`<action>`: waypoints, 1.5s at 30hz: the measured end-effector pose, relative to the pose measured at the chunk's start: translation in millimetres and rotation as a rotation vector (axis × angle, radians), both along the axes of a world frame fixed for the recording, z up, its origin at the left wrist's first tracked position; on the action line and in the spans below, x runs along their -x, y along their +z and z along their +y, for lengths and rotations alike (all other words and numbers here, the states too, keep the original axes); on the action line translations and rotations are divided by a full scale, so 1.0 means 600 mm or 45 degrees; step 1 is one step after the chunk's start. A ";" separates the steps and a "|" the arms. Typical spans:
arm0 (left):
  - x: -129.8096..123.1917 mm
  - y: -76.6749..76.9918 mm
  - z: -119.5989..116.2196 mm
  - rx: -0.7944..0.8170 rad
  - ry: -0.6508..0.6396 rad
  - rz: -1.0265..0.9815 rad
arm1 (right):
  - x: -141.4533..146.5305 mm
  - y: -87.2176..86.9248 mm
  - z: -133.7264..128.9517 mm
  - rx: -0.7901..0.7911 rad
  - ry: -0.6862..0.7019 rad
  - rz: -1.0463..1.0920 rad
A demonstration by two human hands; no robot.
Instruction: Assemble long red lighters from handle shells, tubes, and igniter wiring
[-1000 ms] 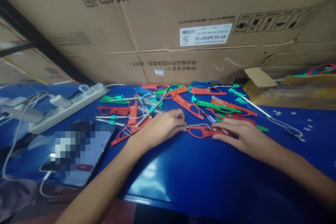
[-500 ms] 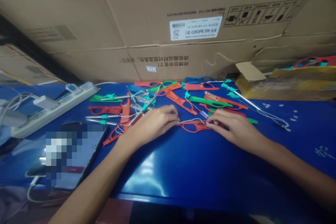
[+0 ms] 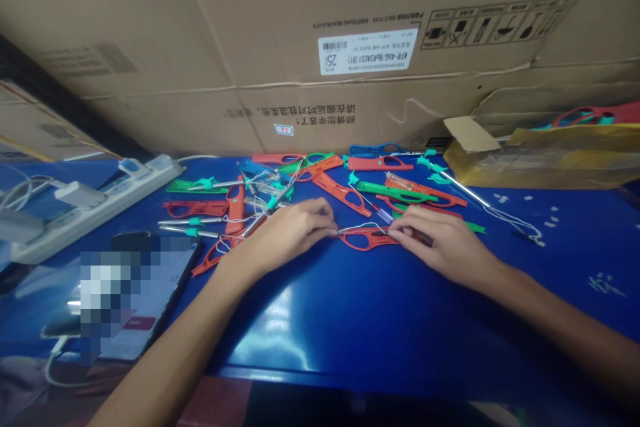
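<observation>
An orange lighter casing half (image 3: pixel 364 241) lies on the blue table between my hands, its trigger loop toward me. A thin white wire (image 3: pixel 364 225) runs along its top side. My left hand (image 3: pixel 313 227) is closed in a pinch at the left end of the casing and wire. With bent fingers, my right hand (image 3: pixel 433 233) grips the right end and covers that part. Just behind lies a small purple-and-clear piece (image 3: pixel 384 215). Further back are more casing halves, among them a green one (image 3: pixel 395 191) and an orange one (image 3: pixel 343 193).
Metal lighter tubes (image 3: pixel 193 221) with teal clips and wires lie at left; another tube (image 3: pixel 463 188) lies at right. A power strip (image 3: pixel 100 213) and phone (image 3: pixel 160 293) occupy the left side. An open carton (image 3: pixel 550 157) stands back right before a large cardboard sheet (image 3: pixel 200 107).
The whole view has shifted slightly, so things appear a little further left. My right fingers have closed in slightly over the right end of the casing. My left hand keeps its pinch.
</observation>
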State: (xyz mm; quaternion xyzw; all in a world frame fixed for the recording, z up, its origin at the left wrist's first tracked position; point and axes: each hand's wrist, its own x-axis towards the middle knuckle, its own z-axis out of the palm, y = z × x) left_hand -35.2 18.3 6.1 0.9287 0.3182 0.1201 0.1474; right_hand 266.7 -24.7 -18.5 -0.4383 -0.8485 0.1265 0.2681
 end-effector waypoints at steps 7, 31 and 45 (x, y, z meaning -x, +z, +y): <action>-0.001 -0.001 0.005 -0.027 0.012 0.015 | 0.005 0.007 -0.005 0.014 0.050 0.129; -0.012 -0.006 -0.003 0.049 -0.066 -0.019 | 0.002 0.008 0.006 -0.399 0.161 -0.379; -0.021 -0.010 -0.008 0.049 -0.084 -0.032 | -0.003 0.023 0.002 -0.471 0.327 -0.582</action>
